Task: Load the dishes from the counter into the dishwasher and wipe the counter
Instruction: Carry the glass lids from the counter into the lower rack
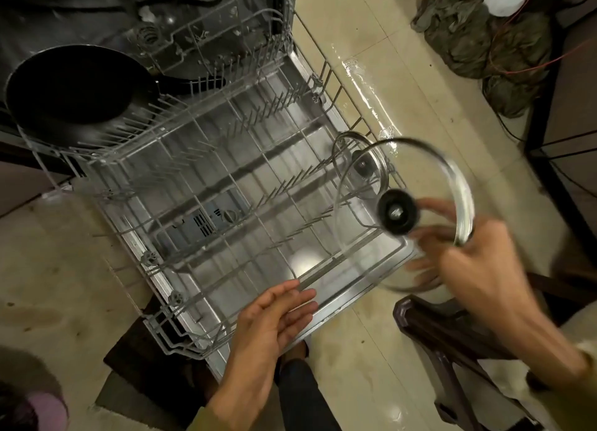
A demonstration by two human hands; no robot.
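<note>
A glass lid held over the pulled-out dishwasher rack.

The right hand [478, 269] holds the big glass lid [420, 178] by its rim, fingers curled round the edge as its grip; the lid with its black knob [396, 217] hangs above the right corner of the lower rack [206, 185]. The left hand [271, 324] is flat and spread, fingers straight, resting at the rack's near edge and holding nothing. Inside the rack a smaller glass lid [361, 166] stands among the prongs, just behind the big one. A black frying pan [74, 91] sits at the rack's far left corner.
</note>
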